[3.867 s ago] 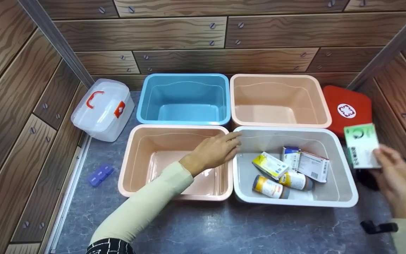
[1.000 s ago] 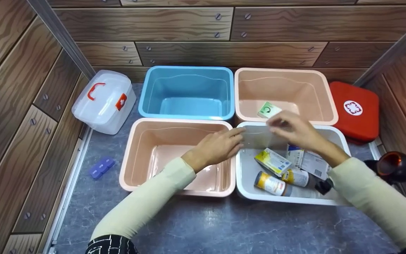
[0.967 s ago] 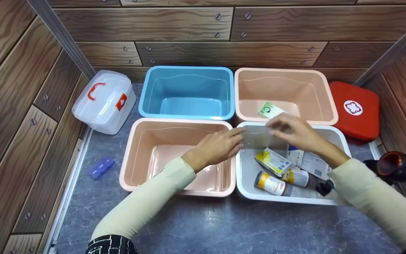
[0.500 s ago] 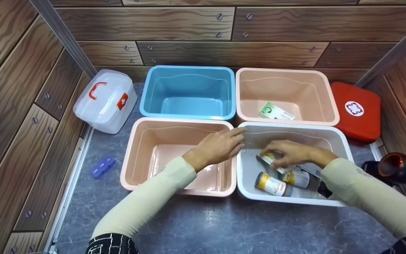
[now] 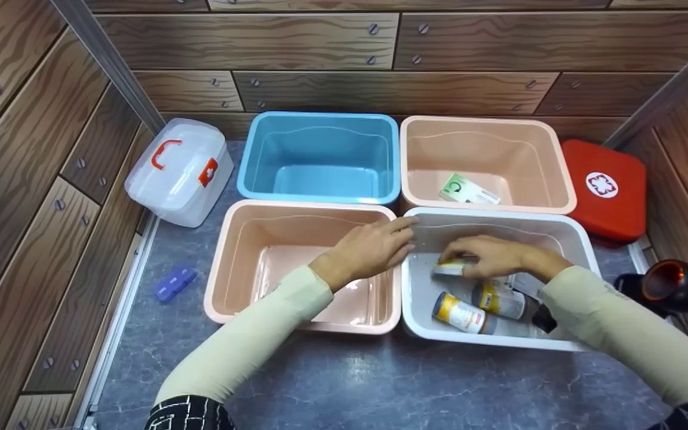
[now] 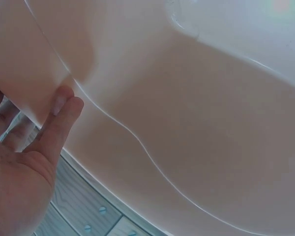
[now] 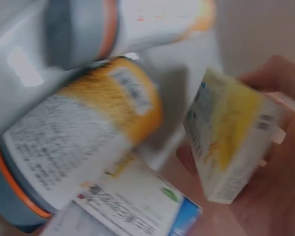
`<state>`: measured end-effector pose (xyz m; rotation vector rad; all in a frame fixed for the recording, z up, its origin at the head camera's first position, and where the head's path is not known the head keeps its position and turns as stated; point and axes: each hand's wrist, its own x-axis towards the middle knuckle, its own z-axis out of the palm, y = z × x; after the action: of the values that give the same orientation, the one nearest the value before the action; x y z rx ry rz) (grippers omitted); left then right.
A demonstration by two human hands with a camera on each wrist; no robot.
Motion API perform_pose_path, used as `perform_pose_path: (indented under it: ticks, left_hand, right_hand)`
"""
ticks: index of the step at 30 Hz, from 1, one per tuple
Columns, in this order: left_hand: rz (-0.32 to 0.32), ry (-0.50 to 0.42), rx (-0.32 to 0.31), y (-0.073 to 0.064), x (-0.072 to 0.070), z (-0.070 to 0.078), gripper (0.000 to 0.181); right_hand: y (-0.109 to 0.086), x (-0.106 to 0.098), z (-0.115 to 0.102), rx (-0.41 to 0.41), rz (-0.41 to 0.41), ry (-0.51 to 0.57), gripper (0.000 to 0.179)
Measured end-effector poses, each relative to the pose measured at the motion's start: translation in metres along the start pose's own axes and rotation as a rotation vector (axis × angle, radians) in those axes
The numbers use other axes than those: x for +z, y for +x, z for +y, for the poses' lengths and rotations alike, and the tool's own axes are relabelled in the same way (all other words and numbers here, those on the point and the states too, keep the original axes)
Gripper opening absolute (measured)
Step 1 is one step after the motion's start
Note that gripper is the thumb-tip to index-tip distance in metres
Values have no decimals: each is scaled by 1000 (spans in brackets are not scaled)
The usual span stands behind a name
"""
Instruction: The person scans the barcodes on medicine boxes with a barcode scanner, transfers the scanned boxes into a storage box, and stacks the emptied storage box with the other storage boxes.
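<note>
My right hand point(image 5: 490, 257) reaches into the white bin point(image 5: 421, 328) and grips a yellow-and-white medicine box point(image 7: 226, 137), tilted between thumb and fingers. Two pill bottles with yellow-and-white labels lie below it: a front bottle point(image 5: 460, 312) and a rear bottle point(image 5: 501, 300). Beside them in the right wrist view is a white-and-blue medicine box point(image 7: 147, 201); the hand and forearm mostly cover the boxes there in the head view. My left hand point(image 5: 371, 249) rests at the rim between the front peach bin point(image 5: 230, 263) and the white bin, fingers extended, holding nothing.
Behind stand a blue bin point(image 5: 320, 152) and a rear peach bin point(image 5: 487, 149) with a green-and-white medicine box point(image 5: 468, 190) inside. A clear first-aid box point(image 5: 171, 179) and purple pill organizer point(image 5: 175, 283) sit left; a red first-aid case point(image 5: 610, 209) and dark rounded object point(image 5: 681, 286) right.
The green-and-white box went from my right hand into the rear peach bin. That hand then dropped into the white bin and took hold of the yellow-and-white box, tilting it. My left hand stayed put.
</note>
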<state>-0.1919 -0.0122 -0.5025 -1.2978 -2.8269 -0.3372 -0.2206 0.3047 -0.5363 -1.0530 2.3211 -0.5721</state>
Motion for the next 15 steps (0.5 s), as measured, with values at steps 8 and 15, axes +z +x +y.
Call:
perform_pose_path:
  ticks: [8, 15]
  left_hand:
    - [-7, 1, 1, 0, 0, 0, 36]
    - [-8, -9, 3, 0, -1, 1, 36]
  right_hand:
    - [-14, -26, -4, -41, 223, 139, 31]
    - [-23, -30, -9, -43, 250, 230, 28]
